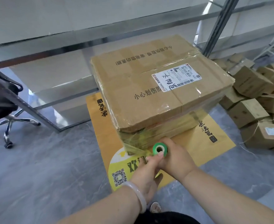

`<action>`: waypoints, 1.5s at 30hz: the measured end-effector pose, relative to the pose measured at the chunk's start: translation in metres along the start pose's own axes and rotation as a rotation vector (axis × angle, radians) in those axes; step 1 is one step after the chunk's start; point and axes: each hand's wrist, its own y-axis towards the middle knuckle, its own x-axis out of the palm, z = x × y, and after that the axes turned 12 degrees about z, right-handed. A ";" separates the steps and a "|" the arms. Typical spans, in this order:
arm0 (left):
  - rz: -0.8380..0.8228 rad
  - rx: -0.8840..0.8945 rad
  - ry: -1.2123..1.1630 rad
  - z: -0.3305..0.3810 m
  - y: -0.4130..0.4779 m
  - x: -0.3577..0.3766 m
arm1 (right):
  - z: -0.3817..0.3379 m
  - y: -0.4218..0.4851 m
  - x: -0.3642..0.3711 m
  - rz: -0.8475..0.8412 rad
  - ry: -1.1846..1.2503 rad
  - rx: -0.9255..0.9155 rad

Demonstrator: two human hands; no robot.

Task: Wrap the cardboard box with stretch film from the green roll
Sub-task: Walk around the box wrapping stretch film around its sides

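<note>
Cardboard box (162, 88) sits on a yellow mat (213, 143) on the floor, its lower band filmed. Green roll (155, 150) is low at the box's near corner. Right hand (176, 157) is curled round the roll; left hand (149, 170) grips it, thumb on its end. Stretch film (136, 143) runs taut to the corner, probably for tension.

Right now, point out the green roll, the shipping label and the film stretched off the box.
green roll (155, 147): head view, its green end rim.
shipping label (176, 76): head view, its white middle.
stretch film (141, 151): head view, taut strip left of the green roll.
</note>
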 end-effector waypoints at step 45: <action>0.350 0.221 -0.539 -0.017 0.025 0.168 | 0.095 0.081 -0.096 -0.277 0.173 -0.306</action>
